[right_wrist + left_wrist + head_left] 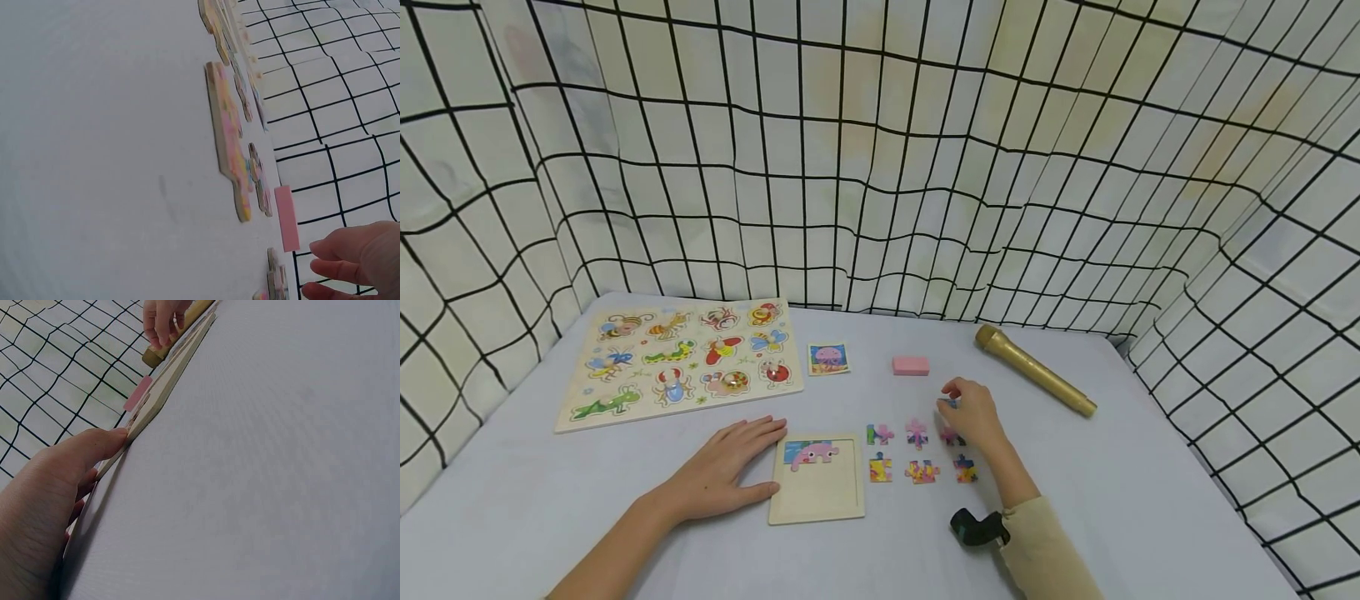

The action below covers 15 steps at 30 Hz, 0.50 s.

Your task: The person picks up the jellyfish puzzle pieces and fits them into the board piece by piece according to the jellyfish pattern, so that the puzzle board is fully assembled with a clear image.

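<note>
My left hand [726, 471] lies with fingers spread at the left side of a small wooden puzzle board [816, 500]. In the left wrist view its thumb [100, 447] touches the board's edge. Blue and pink puzzle pieces [811, 453] fill the upper left of the board's recess. To the right, my right hand [976, 414] reaches down around a blue puzzle piece [950, 402], its fingers loosely bent and partly covering it. The right wrist view shows those fingers [340, 272] apart. Several loose puzzle pieces [922, 472] lie in rows between the board and the right hand.
A large insect puzzle board [681, 358] lies at the back left. Beside it are a small octopus picture card [828, 359], a pink block [911, 366] and a gold microphone [1037, 372]. A black wire grid [880, 167] encloses the table's back and sides.
</note>
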Tool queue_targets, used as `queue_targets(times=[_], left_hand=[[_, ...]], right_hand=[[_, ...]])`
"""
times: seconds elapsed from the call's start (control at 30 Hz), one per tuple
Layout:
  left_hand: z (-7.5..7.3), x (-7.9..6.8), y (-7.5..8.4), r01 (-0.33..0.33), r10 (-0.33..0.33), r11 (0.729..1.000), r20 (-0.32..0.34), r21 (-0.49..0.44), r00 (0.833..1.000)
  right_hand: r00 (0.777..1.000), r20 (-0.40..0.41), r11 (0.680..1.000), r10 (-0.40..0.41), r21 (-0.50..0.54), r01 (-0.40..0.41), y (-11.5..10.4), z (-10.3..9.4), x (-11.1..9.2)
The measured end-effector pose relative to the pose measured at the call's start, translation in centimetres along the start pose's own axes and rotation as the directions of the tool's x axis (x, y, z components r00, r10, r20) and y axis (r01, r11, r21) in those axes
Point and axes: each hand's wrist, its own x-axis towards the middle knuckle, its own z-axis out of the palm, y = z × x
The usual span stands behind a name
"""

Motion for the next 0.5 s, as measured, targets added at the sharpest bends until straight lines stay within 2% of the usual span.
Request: queue_targets(times=[0.33,0.5], left_hand=[[0.1,0.0,0.0,-0.010,0.010,1.000,-0.007,0.003,1.000],[0.1,0.0,-0.1,-0.005,0.005,1.000,-0.004,0.006,1.000]], right_hand=[[0.992,0.041,0.993,0.118,0.004,-0.118,1.9,-0.3,-0.2],[0.991,0.043,0.992,0.127,-0.032,-0.126,2.0,-0.5,-0.3]])
